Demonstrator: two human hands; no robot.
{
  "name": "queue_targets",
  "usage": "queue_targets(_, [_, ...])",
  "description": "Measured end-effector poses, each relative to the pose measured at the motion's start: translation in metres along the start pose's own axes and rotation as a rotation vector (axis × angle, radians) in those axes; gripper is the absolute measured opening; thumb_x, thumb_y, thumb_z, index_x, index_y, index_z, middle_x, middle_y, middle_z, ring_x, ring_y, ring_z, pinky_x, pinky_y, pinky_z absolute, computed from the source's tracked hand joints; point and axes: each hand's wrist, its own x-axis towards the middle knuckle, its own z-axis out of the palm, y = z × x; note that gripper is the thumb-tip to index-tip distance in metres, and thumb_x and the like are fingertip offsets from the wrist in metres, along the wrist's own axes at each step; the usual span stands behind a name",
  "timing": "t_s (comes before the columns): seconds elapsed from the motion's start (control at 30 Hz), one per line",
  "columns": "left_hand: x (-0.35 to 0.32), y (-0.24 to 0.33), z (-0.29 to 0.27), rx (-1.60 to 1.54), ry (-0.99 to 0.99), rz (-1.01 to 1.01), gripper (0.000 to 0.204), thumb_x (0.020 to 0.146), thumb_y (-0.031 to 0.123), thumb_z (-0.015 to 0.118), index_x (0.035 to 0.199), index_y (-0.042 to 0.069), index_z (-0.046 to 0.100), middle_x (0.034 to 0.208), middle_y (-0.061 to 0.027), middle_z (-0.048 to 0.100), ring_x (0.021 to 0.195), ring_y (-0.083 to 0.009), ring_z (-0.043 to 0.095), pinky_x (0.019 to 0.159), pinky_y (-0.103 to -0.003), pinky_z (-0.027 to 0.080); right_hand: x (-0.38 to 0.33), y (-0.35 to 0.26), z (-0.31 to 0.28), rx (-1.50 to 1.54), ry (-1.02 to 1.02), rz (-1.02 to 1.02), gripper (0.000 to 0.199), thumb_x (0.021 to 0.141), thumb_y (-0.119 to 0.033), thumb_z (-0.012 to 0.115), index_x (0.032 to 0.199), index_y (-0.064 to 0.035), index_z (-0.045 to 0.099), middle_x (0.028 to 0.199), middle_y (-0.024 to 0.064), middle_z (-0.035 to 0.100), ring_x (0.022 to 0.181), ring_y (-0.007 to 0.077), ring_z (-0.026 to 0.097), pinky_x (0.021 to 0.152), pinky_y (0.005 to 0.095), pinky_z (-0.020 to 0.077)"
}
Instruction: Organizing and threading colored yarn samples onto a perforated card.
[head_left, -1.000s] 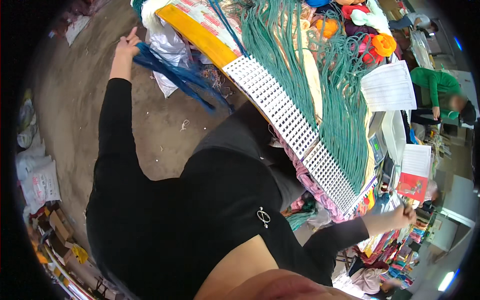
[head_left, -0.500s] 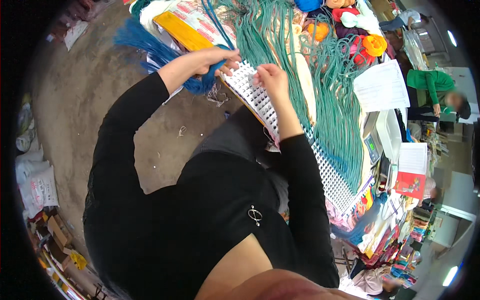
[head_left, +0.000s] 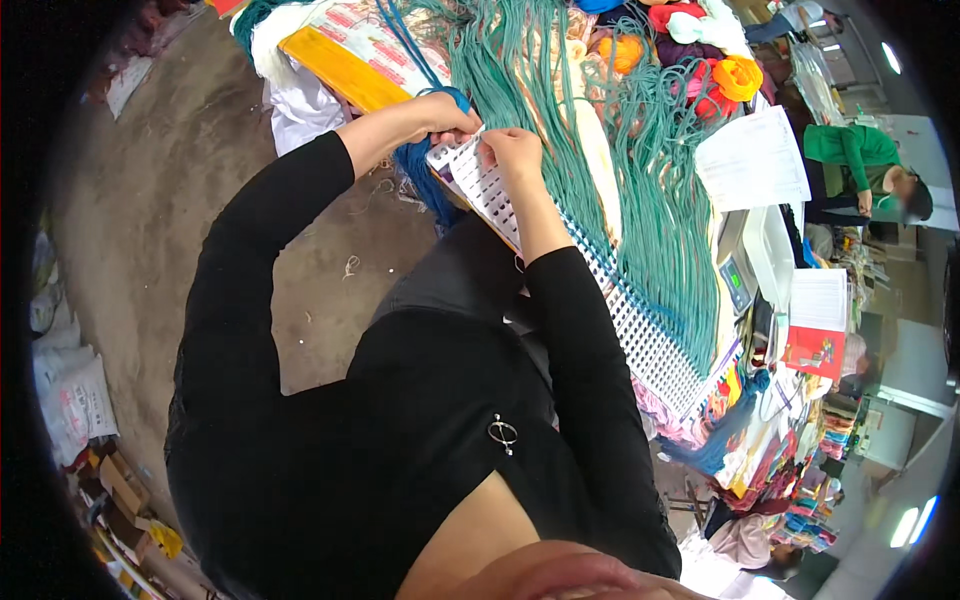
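Two hands pinch blue cord at the near end of a long white slotted board on a yarn-strewn tabletop.

The left hand is closed around a bundle of blue cord that loops over its knuckles and hangs down off the table edge. The right hand sits just beside it, fingertips pinched together on the end of the white slotted board. That board runs slantwise along the tabletop, with teal cords draped in rows over its far side. A yellow strip lies to the left, orange and red yarn farther back, and white paper sheets to the right. Another person in a green top sits well apart.
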Motion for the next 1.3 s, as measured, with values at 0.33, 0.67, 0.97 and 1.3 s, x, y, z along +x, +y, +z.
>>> queue_targets(0.33, [0.007, -0.016, -0.009, 0.159, 0.2, 0.186, 0.024, 0.075, 0.026, 0.058, 0.062, 0.007, 0.064, 0.056, -0.0026, 0.06, 0.039, -0.009, 0.047, 0.04, -0.026, 0.038, 0.008, 0.011, -0.005, -0.018, -0.177, -0.039, 0.016, 0.074, -0.008, 0.064, 0.078, 0.0026, 0.053, 0.066, 0.0081, 0.06, 0.052, 0.0131, 0.055, 0.048, 0.0244, 0.0437])
queue_targets(0.67, [0.008, -0.009, -0.038, 0.013, 0.084, 0.08, 0.024, 0.079, 0.034, 0.061, 0.074, 0.01, 0.061, 0.05, 0.0044, 0.047, 0.04, -0.0071, 0.037, 0.037, -0.021, 0.021, 0.006, 0.02, -0.002, 0.085, -0.144, -0.086, 0.013, 0.071, -0.01, 0.061, 0.069, 0.0027, 0.06, 0.056, 0.0058, 0.059, 0.047, 0.0118, 0.056, 0.047, 0.0238, 0.0442])
queue_targets(0.97, [-0.01, 0.002, -0.035, -0.039, -0.164, 0.013, 0.015, 0.077, 0.02, 0.062, 0.087, 0.008, 0.065, 0.055, 0.0041, 0.054, 0.039, -0.0015, 0.031, 0.036, -0.018, 0.022, -0.007, 0.002, -0.012, 0.352, -0.28, 0.051, 0.014, 0.082, -0.016, 0.059, 0.078, -0.0019, 0.058, 0.066, 0.0013, 0.056, 0.056, 0.0076, 0.049, 0.052, 0.019, 0.0372])
queue_targets(1.3, [0.052, 0.032, -0.182, -0.564, 0.006, -0.043, 0.019, 0.083, 0.019, 0.055, 0.085, 0.0, 0.055, 0.058, -0.002, 0.044, 0.04, -0.008, 0.034, 0.036, -0.019, 0.028, 0.012, 0.03, -0.002, 0.049, -0.176, -0.098, 0.021, 0.084, -0.016, 0.051, 0.074, 0.001, 0.059, 0.06, 0.0064, 0.061, 0.048, 0.0127, 0.057, 0.049, 0.0271, 0.0454])
